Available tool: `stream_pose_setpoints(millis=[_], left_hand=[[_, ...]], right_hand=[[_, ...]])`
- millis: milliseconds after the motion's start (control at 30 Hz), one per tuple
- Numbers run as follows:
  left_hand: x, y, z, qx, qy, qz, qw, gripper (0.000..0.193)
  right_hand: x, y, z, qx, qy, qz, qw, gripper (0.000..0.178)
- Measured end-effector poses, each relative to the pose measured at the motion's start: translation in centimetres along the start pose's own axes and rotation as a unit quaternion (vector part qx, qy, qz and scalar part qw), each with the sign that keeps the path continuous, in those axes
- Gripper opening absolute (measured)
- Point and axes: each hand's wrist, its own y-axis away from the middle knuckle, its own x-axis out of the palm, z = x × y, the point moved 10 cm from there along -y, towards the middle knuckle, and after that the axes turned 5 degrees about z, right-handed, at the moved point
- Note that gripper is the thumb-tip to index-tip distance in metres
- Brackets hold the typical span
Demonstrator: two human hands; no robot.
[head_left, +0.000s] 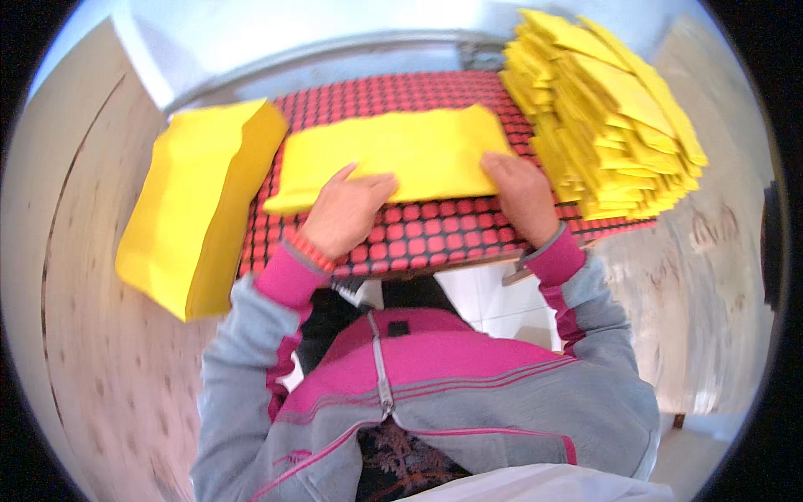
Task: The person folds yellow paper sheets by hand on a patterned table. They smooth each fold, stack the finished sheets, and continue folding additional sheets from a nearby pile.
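A yellow folded sheet (393,151), perhaps paper or thin cloth, lies lengthwise across the red-and-black checked table cover (435,233). Over its near edge rests my left hand (347,211), left of the middle, thumb and fingers apart on the yellow surface. At the right end, my right hand (525,197) has its fingers bent together on the sheet's edge; their undersides are hidden. A thick, neat stack of flat yellow sheets (180,205) sits to the left. To the right rises a tall, uneven pile of folded yellow pieces (606,117).
Pale wooden boards (100,360) flank the checked cover on the left, and another wooden surface (677,318) is on the right. A pale wall (335,25) stands behind. Light floor tiles (498,297) show beneath the near edge.
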Motion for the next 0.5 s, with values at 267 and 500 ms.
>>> stream_pose_setpoints(millis=[267,500], left_hand=[[-3.1,-0.7,2.1,-0.086,-0.115,-0.18,0.973,0.034],[1.7,4.3,0.0,-0.184,0.624,-0.095,0.753,0.037]], right_hand=[[-4.8,5.2,1.3,0.094,0.026,-0.008,0.995,0.024],[-8.4,5.6,7.9,0.124,0.041,-0.019,0.991,0.01]])
